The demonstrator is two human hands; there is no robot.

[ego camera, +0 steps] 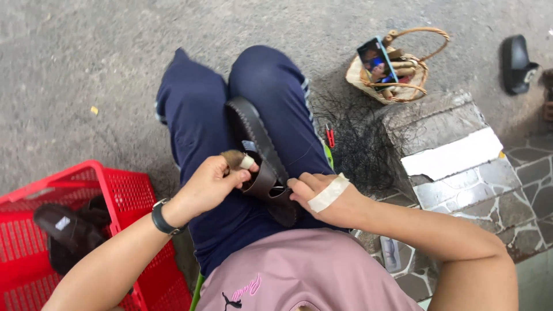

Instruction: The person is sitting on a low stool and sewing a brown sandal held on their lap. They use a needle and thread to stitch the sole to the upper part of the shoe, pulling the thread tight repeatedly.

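I am watching my left hand (210, 183) pinching the strap of a dark brown sandal (262, 158) lying on my lap, while my bandaged right hand (322, 196) is clamping its near end; stitching is lining the sole's edge, strap work looking unfinished.

Sandal (262, 158) on lap between both hands; basket (124, 190) near left with sandals (69, 230) in; woven basket (397, 69) far right.

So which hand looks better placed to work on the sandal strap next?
Probably the left hand: its taped fingertips pinch the strap of the dark sandal lying on the lap. The right hand, taped across its back, only steadies the sole's near end.
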